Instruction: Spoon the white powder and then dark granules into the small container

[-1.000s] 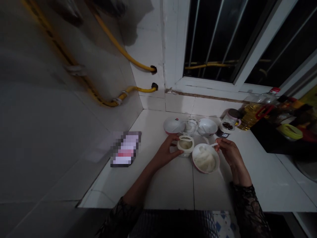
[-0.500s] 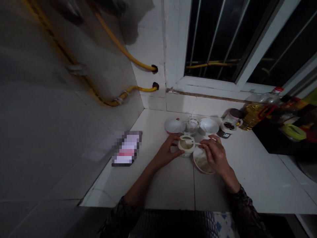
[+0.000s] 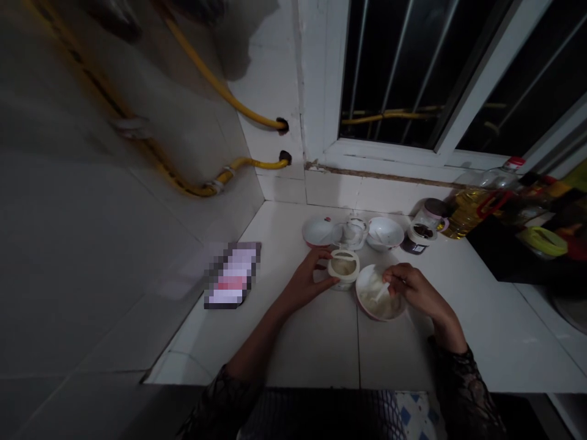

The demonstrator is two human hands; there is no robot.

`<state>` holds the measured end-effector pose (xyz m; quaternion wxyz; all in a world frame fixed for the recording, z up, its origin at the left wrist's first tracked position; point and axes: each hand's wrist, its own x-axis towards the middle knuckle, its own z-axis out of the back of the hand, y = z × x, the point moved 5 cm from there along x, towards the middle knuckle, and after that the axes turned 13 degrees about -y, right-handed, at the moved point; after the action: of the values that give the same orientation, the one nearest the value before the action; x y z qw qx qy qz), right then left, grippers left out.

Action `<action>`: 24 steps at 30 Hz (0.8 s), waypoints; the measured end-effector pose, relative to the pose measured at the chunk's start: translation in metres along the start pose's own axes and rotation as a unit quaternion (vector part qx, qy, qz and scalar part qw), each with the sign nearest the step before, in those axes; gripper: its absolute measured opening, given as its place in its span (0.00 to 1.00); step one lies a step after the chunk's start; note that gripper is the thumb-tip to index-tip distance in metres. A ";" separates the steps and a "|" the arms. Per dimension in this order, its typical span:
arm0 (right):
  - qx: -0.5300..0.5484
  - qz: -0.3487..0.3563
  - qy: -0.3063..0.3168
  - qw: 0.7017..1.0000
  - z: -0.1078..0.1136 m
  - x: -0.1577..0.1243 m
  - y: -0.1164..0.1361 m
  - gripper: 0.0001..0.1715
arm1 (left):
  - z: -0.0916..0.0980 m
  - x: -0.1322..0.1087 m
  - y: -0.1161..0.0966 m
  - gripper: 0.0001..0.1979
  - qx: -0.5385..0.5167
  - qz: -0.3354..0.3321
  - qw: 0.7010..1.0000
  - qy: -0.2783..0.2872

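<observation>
Head view — pinching spoon with right hand, back over bowl; gripping jar alongside with left hand — seemingly mid-scooping.

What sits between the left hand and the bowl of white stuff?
The head view shows a small jar there, held by the left hand, beside the bowl.

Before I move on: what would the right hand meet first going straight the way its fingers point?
Likely the jar the left hand holds; depth is unclear, so the right hand might catch the bowl below first.
</observation>
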<state>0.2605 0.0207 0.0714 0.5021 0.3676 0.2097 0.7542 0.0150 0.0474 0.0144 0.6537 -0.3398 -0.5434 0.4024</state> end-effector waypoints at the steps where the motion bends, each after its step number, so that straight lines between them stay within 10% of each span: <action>1: 0.017 -0.006 0.011 1.000 -0.004 0.000 0.000 0.19 | 0.000 0.000 0.000 0.19 0.001 0.000 1.000 0.000; 9: 0.179 -0.213 -0.010 0.960 -0.002 -0.005 -0.029 0.20 | 0.000 0.000 -0.001 0.19 -0.001 -0.004 1.000 0.003; 24: 0.154 -0.200 -0.054 0.966 0.004 -0.003 -0.033 0.21 | 0.001 0.000 -0.002 0.20 0.003 -0.003 1.000 -0.002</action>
<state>0.2846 0.0309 0.0505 0.5907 0.4309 0.3657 0.5759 0.0146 0.0463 0.0166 0.6549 -0.3356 -0.5443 0.4027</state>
